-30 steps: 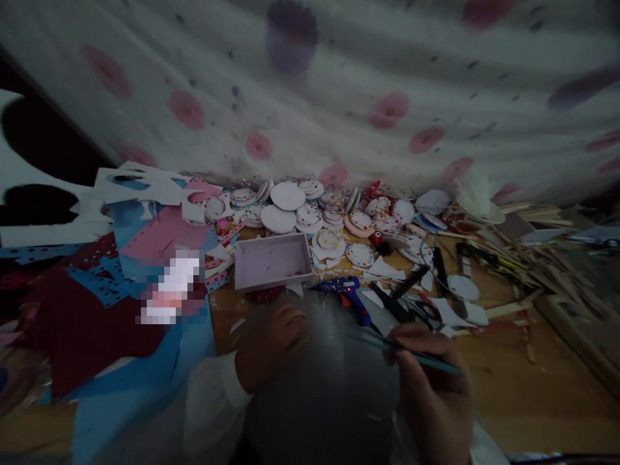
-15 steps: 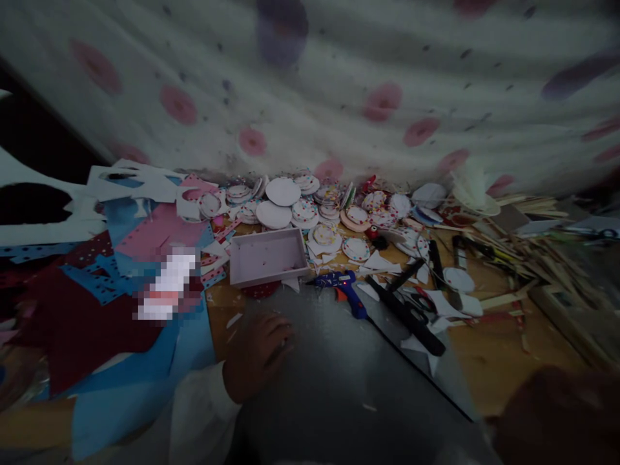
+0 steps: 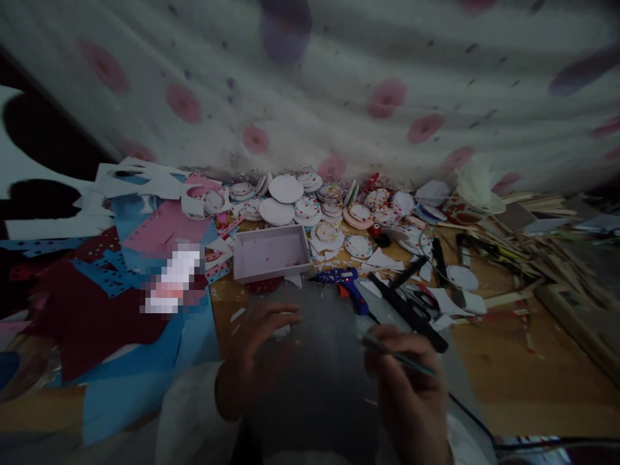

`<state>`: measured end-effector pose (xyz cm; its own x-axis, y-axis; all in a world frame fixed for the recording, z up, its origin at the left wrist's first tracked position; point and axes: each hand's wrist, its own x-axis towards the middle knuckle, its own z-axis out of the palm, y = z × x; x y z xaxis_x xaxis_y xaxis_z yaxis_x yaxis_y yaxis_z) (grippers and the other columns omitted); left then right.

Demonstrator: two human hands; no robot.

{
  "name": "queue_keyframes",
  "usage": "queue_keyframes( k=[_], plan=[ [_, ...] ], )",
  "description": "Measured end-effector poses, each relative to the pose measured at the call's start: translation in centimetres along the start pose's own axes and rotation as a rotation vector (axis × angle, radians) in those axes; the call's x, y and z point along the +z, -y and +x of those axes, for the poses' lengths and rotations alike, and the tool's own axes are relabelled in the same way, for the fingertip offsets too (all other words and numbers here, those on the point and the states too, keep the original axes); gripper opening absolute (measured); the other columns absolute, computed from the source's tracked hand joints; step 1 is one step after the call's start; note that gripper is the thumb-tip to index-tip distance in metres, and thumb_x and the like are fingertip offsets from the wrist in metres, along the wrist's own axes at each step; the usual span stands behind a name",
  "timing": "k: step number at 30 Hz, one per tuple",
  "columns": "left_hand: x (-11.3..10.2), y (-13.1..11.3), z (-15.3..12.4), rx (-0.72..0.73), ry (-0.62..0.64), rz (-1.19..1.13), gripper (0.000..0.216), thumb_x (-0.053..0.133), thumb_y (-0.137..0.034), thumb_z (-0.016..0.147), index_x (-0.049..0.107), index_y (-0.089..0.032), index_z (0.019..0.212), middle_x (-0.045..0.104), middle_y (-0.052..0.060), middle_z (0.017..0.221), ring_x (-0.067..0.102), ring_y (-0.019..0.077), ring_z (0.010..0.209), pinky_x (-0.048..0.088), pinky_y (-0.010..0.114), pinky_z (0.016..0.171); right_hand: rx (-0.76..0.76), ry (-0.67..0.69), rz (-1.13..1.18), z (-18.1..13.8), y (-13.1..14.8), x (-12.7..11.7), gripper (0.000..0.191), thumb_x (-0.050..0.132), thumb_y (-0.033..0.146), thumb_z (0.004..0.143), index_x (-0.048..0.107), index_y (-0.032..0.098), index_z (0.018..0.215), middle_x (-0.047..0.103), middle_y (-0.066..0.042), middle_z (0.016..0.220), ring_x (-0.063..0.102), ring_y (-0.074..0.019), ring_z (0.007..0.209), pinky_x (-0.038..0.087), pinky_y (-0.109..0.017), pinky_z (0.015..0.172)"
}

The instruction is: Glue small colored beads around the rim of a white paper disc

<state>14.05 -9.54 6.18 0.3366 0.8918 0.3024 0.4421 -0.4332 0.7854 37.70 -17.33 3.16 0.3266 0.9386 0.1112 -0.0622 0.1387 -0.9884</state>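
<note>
My left hand (image 3: 256,361) is over the left edge of the grey mat (image 3: 324,387). Its thumb and fingers are spread apart. A small pale scrap (image 3: 281,332) shows in the gap between them; I cannot tell whether they touch it. Over the right part of the mat, my right hand (image 3: 409,387) pinches a thin, pen-like tool (image 3: 402,358) whose exact kind is unclear in the dim light. Ahead of both hands lies a blue glue gun (image 3: 356,294) with a small red light on, its black cord running toward the lower right.
A shallow white box (image 3: 271,255) stands behind the mat. Several white discs with coloured dots (image 3: 358,245) are piled along the curtain (image 3: 310,97). Scissors (image 3: 421,300) and a black rod (image 3: 407,313) lie right of the glue gun. Blue and dark red sheets (image 3: 106,323) cover the left.
My right hand has come from the lower right edge to the mat, with the pen-like tool now visible in it. My left hand has lifted and spread its fingers.
</note>
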Motion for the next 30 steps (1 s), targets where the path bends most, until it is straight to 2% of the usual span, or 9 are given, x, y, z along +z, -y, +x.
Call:
queue_keyframes(
  k=[2,5,10,13,16,19,26,30],
  plan=[
    [-0.5,-1.3,0.3,-0.062,-0.036,-0.079,0.019,0.060,-0.019,0.087,0.065,-0.023,0.104,0.067,0.005,0.106,0.063,0.0180,0.103,0.049,0.029,0.089,0.013,0.086,0.050,1.7,1.3,4.2,0.007,0.064,0.021,0.084,0.062,0.025,0.090,0.063,-0.003,0.090,0.058,-0.0117,0.071,0.043,-0.021,0.055],
    [-1.0,-2.2,0.5,-0.084,-0.083,-0.138,0.015,0.060,-0.014,0.084,0.068,-0.023,0.095,0.069,0.003,0.097,0.065,0.0170,0.095,0.050,0.028,0.085,0.014,0.150,0.091,1.7,2.5,6.7,0.003,0.065,0.025,0.084,0.063,0.025,0.086,0.063,0.000,0.085,0.053,-0.0084,0.061,0.041,-0.019,0.051],
    [-1.2,-2.5,0.6,-0.026,-0.080,-0.163,0.016,0.061,-0.007,0.078,0.069,-0.020,0.084,0.068,0.003,0.084,0.066,0.0161,0.080,0.053,0.027,0.076,0.020,0.136,0.081,0.9,2.6,6.2,0.003,0.066,0.026,0.083,0.064,0.025,0.086,0.064,0.000,0.084,0.051,-0.0068,0.057,0.042,-0.017,0.051],
    [-1.4,-3.0,0.8,-0.038,-0.099,-0.169,0.015,0.061,-0.008,0.077,0.070,-0.020,0.079,0.069,0.003,0.078,0.067,0.0167,0.074,0.054,0.028,0.072,0.003,0.137,0.057,1.0,2.7,6.2,0.003,0.067,0.026,0.083,0.064,0.025,0.085,0.065,0.000,0.083,0.058,-0.0090,0.065,0.045,-0.018,0.055],
    [-1.5,-3.1,0.8,-0.096,-0.105,-0.169,0.015,0.060,-0.009,0.078,0.070,-0.020,0.076,0.070,0.003,0.078,0.068,0.0182,0.076,0.055,0.028,0.073,-0.041,0.139,0.021,1.1,3.2,6.5,0.003,0.067,0.025,0.082,0.064,0.025,0.084,0.067,-0.001,0.085,0.064,-0.0124,0.079,0.051,-0.020,0.067],
    [-1.5,-2.8,0.6,-0.117,-0.101,-0.142,0.013,0.060,-0.012,0.079,0.070,-0.020,0.078,0.072,0.004,0.081,0.068,0.0189,0.079,0.055,0.029,0.074,-0.088,0.148,-0.028,1.2,3.6,6.6,0.003,0.067,0.023,0.082,0.064,0.023,0.084,0.068,-0.002,0.085,0.066,-0.0136,0.082,0.053,-0.021,0.070],
    [-1.0,-2.3,0.3,-0.192,-0.109,-0.111,0.014,0.057,-0.016,0.083,0.070,-0.020,0.081,0.072,0.004,0.082,0.067,0.0166,0.078,0.054,0.027,0.075,-0.314,0.186,-0.228,1.2,3.2,6.2,0.013,0.064,0.010,0.082,0.065,0.023,0.085,0.072,-0.003,0.087,0.069,-0.0135,0.081,0.055,-0.021,0.071],
    [-0.9,-2.5,0.5,-0.193,-0.112,-0.101,0.014,0.056,-0.016,0.086,0.069,-0.020,0.083,0.070,0.002,0.083,0.066,0.0146,0.079,0.052,0.024,0.075,-0.428,0.237,-0.269,0.3,2.5,5.8,0.021,0.062,0.008,0.083,0.066,0.023,0.097,0.074,-0.005,0.094,0.071,-0.0152,0.082,0.057,-0.023,0.067]
  ],
)
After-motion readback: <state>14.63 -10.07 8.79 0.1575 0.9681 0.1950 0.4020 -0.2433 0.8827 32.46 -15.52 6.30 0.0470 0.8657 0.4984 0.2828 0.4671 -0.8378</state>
